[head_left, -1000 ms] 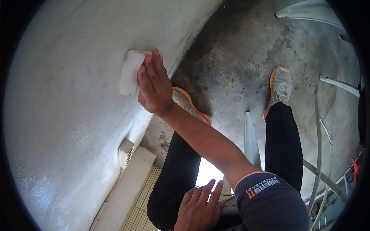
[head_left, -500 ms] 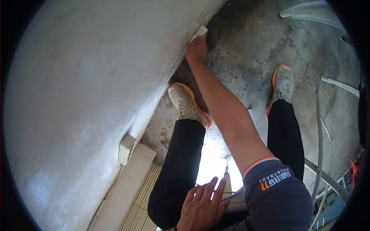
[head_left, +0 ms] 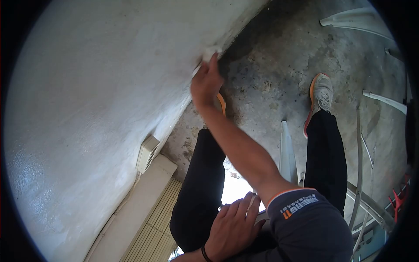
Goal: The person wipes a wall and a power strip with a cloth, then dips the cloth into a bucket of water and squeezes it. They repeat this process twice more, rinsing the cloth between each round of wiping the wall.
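My right hand (head_left: 207,84) is raised to the white wall (head_left: 96,87), just above where it meets the floor. Its fingers close on a small white pad (head_left: 212,53), which is pressed to the wall surface; blur hides whether it is cloth, sponge or paper. Lower in the view, my left hand (head_left: 233,222), with a black band at the wrist, lies over my lap. The fingers there are stretched out and hold nothing. My right forearm crosses above my left leg and covers most of the shoe (head_left: 221,105) beside the wall.
A pale socket box (head_left: 147,153) juts from the wall. Below it run a ledge (head_left: 139,196) and ribbed slats (head_left: 155,218). White plastic legs (head_left: 288,150) stand between my knees, with more white furniture (head_left: 358,22) at right. The stained concrete floor (head_left: 266,78) spreads ahead.
My right hand has shifted down and left along the wall with the white pad, and now hides more of the near shoe. My left hand has moved slightly and still lies over my lap.
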